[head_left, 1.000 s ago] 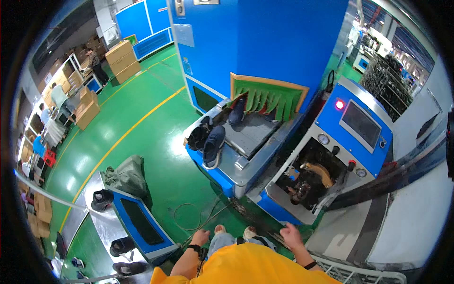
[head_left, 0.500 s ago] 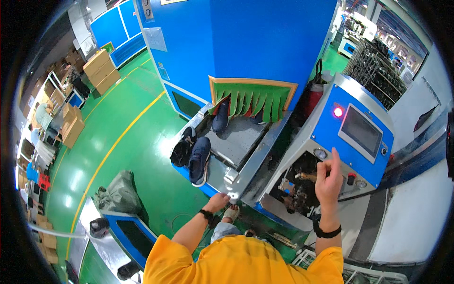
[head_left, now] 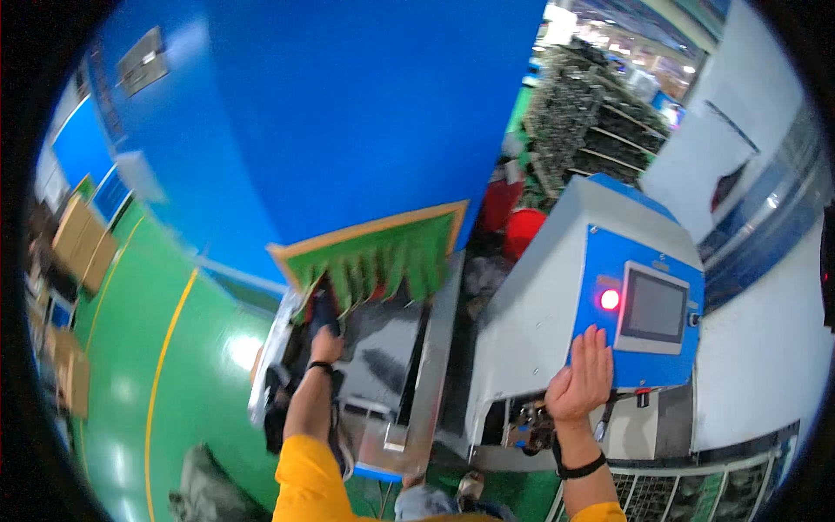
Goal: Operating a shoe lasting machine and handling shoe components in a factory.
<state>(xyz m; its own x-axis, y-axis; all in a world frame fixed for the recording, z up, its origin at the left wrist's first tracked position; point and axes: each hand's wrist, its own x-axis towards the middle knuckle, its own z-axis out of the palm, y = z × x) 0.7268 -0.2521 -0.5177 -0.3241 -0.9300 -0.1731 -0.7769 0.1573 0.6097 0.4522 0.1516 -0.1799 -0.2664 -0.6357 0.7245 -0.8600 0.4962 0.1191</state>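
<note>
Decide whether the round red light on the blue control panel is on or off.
On: the round red light glows on the blue control panel, its centre nearly white.

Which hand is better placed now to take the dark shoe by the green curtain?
The left hand, I judge: it is at the dark shoe by the green curtain. The right hand is farther away, open before the blue control panel.
</note>
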